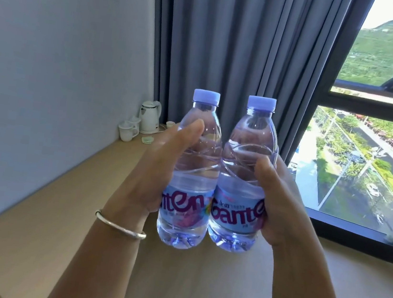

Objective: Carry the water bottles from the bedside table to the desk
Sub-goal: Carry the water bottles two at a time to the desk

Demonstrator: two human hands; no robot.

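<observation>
Wooden desk (197, 286) below both bottles. Left hand (147, 175) wraps left bottle (191, 173), right hand (281, 200) wraps right bottle (242, 180); bottles upright, touching, above desk, kettle (149, 117) far behind. Judged: carry nearly over. Next: lower both, release.

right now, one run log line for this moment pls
phase: carrying | left hand: grips left water bottle | right hand: grips right water bottle | bottles: upright, capped, above desk
</observation>
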